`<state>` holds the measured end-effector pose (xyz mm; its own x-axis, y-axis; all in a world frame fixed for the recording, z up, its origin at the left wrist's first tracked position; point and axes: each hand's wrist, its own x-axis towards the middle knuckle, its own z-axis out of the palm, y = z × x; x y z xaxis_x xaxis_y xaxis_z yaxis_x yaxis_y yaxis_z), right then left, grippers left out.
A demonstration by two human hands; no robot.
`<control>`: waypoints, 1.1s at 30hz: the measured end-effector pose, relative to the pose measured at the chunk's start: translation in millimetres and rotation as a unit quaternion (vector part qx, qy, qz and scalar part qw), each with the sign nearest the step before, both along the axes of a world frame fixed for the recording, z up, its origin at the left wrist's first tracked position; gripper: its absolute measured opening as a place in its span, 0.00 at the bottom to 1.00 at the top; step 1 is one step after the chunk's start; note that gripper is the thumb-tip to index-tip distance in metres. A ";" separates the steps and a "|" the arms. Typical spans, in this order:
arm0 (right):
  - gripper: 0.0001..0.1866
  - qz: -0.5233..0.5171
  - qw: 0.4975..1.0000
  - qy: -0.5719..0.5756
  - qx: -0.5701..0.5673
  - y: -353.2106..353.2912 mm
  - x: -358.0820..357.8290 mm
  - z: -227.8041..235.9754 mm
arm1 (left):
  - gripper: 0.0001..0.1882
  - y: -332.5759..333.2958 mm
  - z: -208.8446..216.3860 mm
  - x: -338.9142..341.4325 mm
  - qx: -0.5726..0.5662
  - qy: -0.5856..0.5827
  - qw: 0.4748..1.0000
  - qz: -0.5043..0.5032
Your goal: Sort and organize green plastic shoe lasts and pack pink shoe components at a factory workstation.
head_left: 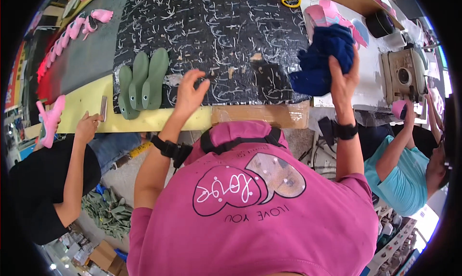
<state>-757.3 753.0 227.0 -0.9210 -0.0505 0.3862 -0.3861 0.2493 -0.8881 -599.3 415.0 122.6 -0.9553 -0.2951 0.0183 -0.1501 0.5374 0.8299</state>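
My right hand (344, 78) is closed on a crumpled dark blue cloth (328, 54), lifted at the right edge of the black-covered work surface (216, 45). Over the near middle of that surface, my left hand (190, 93) is empty, its thumb and fingers apart and curled. Three green shoe soles (155, 78) lie side by side just left of it, their narrow ends toward me. Pale scraps and white smears mark the black covering.
Scissors (290, 0) with red and yellow handles lie at the far right. Pink cut pieces (332, 17) sit behind the cloth, near a sewing machine (403, 74). Co-workers flank me, one in black (43, 189), one in turquoise (397, 175). Pink shoe parts (72, 29) line the left table.
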 end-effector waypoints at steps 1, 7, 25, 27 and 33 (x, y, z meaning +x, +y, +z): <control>0.34 -0.036 0.999 0.002 0.040 5.3 2.5 1.0 | 0.17 -2.1 -22.7 4.5 -0.064 -0.002 0.998 -0.007; 0.40 0.074 0.938 0.049 0.334 16.6 32.8 -38.9 | 0.25 -3.0 -41.0 19.2 -0.321 0.023 0.945 -0.054; 0.34 0.147 0.845 0.108 0.503 -19.1 55.0 -114.4 | 0.30 -5.1 -54.5 39.6 -0.332 -0.026 0.941 -0.066; 0.34 0.150 0.840 0.101 0.511 -22.9 54.8 -112.8 | 0.30 -6.4 -58.2 39.5 -0.327 -0.026 0.943 -0.060; 0.32 0.129 0.856 0.135 0.482 -21.7 57.5 -121.8 | 0.30 -6.9 -51.4 39.7 -0.349 -0.025 0.935 -0.061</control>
